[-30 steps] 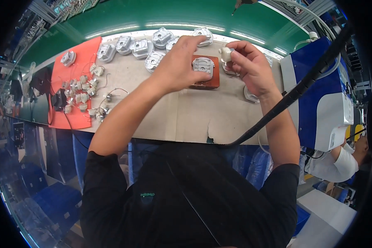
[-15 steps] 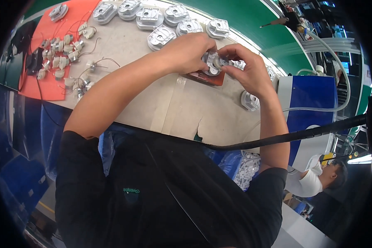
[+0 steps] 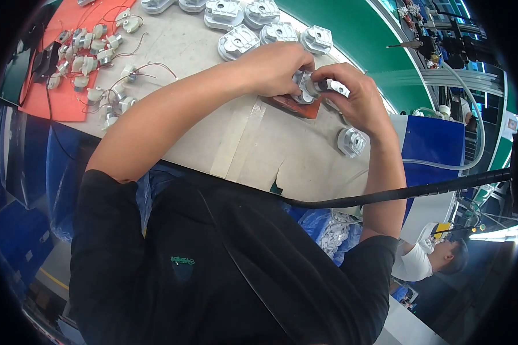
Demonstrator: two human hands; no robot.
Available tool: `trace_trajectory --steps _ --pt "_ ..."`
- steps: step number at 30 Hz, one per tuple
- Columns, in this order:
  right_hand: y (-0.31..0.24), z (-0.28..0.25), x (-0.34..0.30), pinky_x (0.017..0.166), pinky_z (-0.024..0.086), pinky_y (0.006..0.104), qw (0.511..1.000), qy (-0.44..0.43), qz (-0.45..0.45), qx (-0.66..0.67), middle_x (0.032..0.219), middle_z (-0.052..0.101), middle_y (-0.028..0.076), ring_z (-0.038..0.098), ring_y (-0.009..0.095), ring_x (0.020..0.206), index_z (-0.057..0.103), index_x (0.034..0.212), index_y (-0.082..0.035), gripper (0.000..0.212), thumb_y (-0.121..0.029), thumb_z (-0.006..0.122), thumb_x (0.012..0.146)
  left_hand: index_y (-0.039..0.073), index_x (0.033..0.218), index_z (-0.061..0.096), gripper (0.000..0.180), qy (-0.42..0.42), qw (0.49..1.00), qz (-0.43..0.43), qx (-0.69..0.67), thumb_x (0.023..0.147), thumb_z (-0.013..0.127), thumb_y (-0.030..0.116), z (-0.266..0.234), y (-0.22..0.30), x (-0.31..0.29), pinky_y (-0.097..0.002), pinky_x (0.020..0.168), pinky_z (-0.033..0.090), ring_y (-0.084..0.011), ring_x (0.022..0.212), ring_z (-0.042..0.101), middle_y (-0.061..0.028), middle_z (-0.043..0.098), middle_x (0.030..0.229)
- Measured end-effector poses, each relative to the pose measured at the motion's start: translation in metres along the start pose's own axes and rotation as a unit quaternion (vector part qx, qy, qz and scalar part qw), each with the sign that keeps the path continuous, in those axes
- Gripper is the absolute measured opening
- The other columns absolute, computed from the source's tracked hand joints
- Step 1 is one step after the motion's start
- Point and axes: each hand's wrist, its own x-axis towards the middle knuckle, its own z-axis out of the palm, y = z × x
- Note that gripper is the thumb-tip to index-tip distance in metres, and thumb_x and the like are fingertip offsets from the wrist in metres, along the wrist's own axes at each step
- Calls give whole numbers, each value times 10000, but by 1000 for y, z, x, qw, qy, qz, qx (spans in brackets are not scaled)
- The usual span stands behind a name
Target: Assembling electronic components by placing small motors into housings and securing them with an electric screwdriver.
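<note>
A light grey plastic housing sits on a red-orange block at the far middle of the bench. My left hand is closed on the housing's left side, its thumb and fingers curled at the edge. From the right, my right hand pinches a small pale, round part between thumb and fingers, right against the housing. My fingers hide most of this part, so its exact kind is unclear. Another pale moulded piece shows behind my right fingers.
Several grey housings stand along the far edge; one more lies near my right wrist. Small motors with thin wires cover a red mat at left. A black cable crosses over my right forearm. Another person is at right.
The whole view has shifted slightly, moving the bench things in the picture. Both hands stay at the housing, and the round part in my right fingers looks more tilted.
</note>
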Motion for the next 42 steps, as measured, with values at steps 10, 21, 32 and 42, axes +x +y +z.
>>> trace_trajectory --steps 10,21,32,42 --pt "-8 0 2 874 546 419 997 -16 -53 -52 1078 715 86 661 321 1034 673 1143 -101 369 -15 750 793 46 1163 700 456 -15 1000 -17 -8 741 833 157 -3 3 -3 -431 896 534 -353 1077 663 -154 706 1133" --pt "-3 0 2 810 534 396 998 1 68 -18 1014 718 127 679 335 934 706 1080 -53 273 -190 772 853 37 1154 687 450 23 1000 -1 8 742 839 139 3 -2 -3 -398 803 532 -288 915 663 -118 662 1013" --pt "-15 5 2 766 546 386 997 13 24 -79 992 714 108 685 335 881 727 1048 -54 222 -60 757 828 41 1174 685 480 4 1000 -15 -11 738 845 160 1 -1 -3 -399 855 537 -298 994 665 -132 679 1078" --pt "-11 4 0 817 553 378 996 24 77 -24 1023 731 149 712 310 932 730 1075 -34 271 -86 778 813 37 1164 684 451 30 999 26 -14 745 824 127 5 -4 0 -374 811 542 -272 892 658 -123 653 1001"
